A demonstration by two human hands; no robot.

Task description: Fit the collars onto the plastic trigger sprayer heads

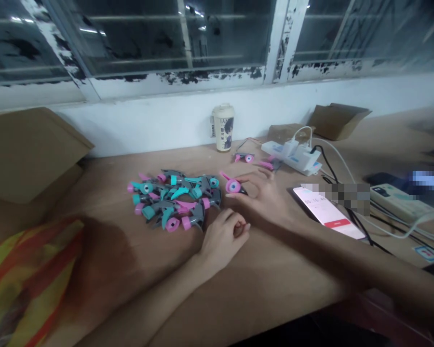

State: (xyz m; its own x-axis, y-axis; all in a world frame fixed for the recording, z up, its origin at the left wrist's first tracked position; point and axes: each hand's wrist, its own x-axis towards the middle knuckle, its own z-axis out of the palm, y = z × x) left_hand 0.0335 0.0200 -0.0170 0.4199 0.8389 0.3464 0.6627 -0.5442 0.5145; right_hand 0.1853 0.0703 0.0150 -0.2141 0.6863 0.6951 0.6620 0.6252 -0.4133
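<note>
My right hand (262, 195) pinches a pink and grey trigger sprayer head (233, 186) between thumb and fingers, its round pink collar turned toward me. Just in front of it, my left hand (226, 238) hovers low over the table with curled fingers and thumb tip against them; I see nothing in it. Left of both hands lies a pile of trigger sprayer heads (181, 193), grey with pink or turquoise parts. Beyond my right hand, a pink and grey sprayer head (244, 158) lies apart, and another (271, 164) rests beside the power strip.
A lidded cup (224, 127) stands by the wall. To the right are a white power strip (292, 156) with cables, a phone showing a timer (327, 212) and a power bank (401, 202). Cardboard boxes (32, 149) and a yellow-red bag (32, 284) occupy the left.
</note>
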